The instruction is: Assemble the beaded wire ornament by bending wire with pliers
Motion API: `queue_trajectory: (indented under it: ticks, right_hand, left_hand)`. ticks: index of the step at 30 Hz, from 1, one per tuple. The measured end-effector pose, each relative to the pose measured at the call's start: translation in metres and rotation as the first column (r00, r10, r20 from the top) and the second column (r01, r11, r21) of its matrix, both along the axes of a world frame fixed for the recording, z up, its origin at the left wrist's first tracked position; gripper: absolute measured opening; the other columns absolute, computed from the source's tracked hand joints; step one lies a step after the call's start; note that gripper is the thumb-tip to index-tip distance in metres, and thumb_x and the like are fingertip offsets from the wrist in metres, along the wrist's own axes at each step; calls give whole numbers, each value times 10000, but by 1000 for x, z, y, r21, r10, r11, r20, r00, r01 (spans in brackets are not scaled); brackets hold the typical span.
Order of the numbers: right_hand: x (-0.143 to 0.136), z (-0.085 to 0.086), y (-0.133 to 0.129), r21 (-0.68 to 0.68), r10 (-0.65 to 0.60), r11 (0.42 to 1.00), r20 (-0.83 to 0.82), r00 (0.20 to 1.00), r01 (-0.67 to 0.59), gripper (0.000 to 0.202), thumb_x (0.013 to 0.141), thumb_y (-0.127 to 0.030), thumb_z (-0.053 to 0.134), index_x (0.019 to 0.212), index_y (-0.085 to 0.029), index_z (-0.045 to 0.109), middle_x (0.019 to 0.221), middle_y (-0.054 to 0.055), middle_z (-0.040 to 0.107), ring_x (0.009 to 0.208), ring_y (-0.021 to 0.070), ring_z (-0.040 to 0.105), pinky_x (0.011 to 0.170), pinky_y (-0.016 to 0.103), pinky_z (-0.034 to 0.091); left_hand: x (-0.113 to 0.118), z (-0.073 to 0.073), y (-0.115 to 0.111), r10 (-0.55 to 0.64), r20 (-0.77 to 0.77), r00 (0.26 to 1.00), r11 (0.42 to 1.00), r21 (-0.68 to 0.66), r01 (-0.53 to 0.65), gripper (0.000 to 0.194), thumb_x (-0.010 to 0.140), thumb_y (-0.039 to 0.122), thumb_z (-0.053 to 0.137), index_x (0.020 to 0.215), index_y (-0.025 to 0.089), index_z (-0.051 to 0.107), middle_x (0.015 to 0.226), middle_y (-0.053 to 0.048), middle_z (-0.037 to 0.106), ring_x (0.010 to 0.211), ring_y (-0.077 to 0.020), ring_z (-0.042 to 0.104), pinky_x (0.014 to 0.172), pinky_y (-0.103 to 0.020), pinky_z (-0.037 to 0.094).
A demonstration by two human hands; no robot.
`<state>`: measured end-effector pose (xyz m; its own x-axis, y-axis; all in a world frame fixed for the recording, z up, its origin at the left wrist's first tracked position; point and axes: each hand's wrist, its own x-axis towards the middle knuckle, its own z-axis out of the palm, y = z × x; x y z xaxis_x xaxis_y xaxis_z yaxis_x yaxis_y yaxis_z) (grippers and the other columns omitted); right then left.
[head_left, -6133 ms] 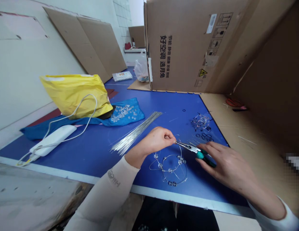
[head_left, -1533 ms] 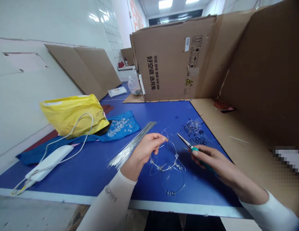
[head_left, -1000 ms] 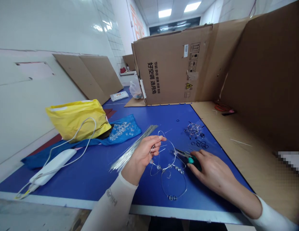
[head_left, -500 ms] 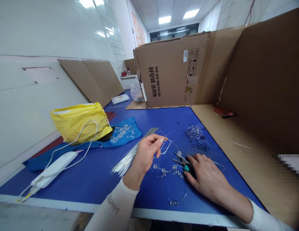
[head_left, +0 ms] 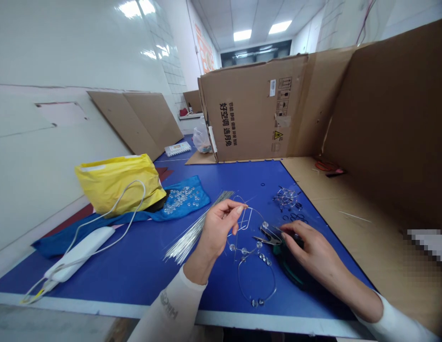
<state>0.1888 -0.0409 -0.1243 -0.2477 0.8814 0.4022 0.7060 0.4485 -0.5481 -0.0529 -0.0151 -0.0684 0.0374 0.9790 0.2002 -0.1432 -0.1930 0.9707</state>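
My left hand (head_left: 222, 225) pinches a thin wire frame (head_left: 246, 218) between thumb and fingertips. Clear beads (head_left: 259, 245) are strung on the frame's wires, and a wire loop (head_left: 239, 280) with beads lies below it on the blue table. My right hand (head_left: 313, 251) is closed, thumb and forefinger pinched at the end of a thin wire piece. Beneath that hand lie pliers (head_left: 272, 240) with dark green handles, jaws pointing left.
A bundle of straight wires (head_left: 192, 237) lies left of my left hand. Clear beads rest on a blue cloth (head_left: 199, 186) beside a yellow bag (head_left: 117, 185). Black rings (head_left: 295, 217) and a wire tangle (head_left: 286, 197) sit at right, before a cardboard box (head_left: 252, 114).
My right hand has lifted off the pliers and its fingers have come together on a wire, uncovering the green handles. My left hand keeps its pinch, almost unmoved.
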Motion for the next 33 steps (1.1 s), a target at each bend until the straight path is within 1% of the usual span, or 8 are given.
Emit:
queue_trajectory:
  ticks: [4, 10, 14, 20, 24, 26, 29, 33]
  right_hand:
    - [-7, 24, -15, 109, 67, 992, -88, 994, -57, 177, 1029, -285, 496, 1008, -234, 664, 947, 60, 716, 851, 202, 681, 765, 355, 555]
    - [-42, 52, -21, 400, 128, 893, 212, 969, -206, 213, 1010, -240, 561, 1190, -171, 650, 1008, 116, 696, 915, 255, 632, 817, 403, 527]
    - [-56, 55, -1, 433, 136, 867, 271, 953, -247, 195, 1012, -195, 531, 947, -176, 714, 843, 84, 656, 767, 224, 569, 702, 356, 489]
    - [-54, 54, 13, 442, 142, 858, 287, 947, -262, 224, 989, -186, 567, 1179, -136, 673, 974, 114, 680, 866, 248, 581, 776, 384, 494]
    - [-58, 49, 14, 481, 117, 829, 352, 929, -286, 165, 998, -205, 557, 1004, -166, 717, 886, 103, 682, 786, 235, 557, 745, 381, 463]
    - [-59, 47, 16, 475, 164, 831, 289, 943, -290, 212, 1016, -197, 522, 956, -179, 724, 867, 93, 686, 784, 223, 566, 740, 366, 458]
    - [-58, 47, 22, 348, 282, 904, -51, 958, -248, 217, 1008, -206, 522, 941, -189, 727, 901, 76, 715, 837, 205, 620, 780, 343, 480]
    - [-53, 53, 32, -52, 112, 985, -538, 835, -166, 182, 902, -300, 609, 811, -212, 739, 795, 40, 734, 744, 190, 642, 719, 327, 482]
  left_hand:
    - [2, 2, 1, -25, 46, 999, 996, -89, 29, 293, 760, 440, 800, 824, 167, 715, 499, 85, 439, 407, -49, 341, 407, -207, 307]
    - [7, 1, 1, -69, 73, 995, 982, -168, 80, 382, 687, 488, 848, 796, 152, 705, 494, 92, 404, 429, -52, 299, 391, -195, 285]
    - [7, -1, 3, -76, 85, 993, 977, -190, 91, 416, 679, 505, 852, 803, 139, 699, 490, 101, 384, 427, -47, 282, 392, -186, 273]
    - [7, -3, 4, -65, 110, 992, 972, -218, 88, 418, 675, 501, 862, 757, 148, 655, 483, 103, 368, 429, -46, 274, 389, -179, 264]
    - [9, -4, 3, -63, 123, 990, 964, -248, 92, 435, 661, 500, 868, 796, 133, 677, 484, 103, 374, 429, -40, 269, 390, -172, 254]
    - [10, -4, 3, -62, 123, 990, 965, -247, 91, 434, 659, 494, 869, 799, 127, 684, 487, 103, 376, 427, -37, 269, 389, -172, 259]
    - [9, -4, 3, -53, 106, 993, 971, -226, 76, 435, 660, 497, 865, 800, 122, 696, 494, 102, 382, 427, -37, 268, 385, -177, 270]
    - [7, -5, 3, -51, 42, 998, 980, -190, 58, 398, 706, 488, 834, 813, 127, 705, 486, 100, 390, 418, -42, 285, 390, -186, 299]
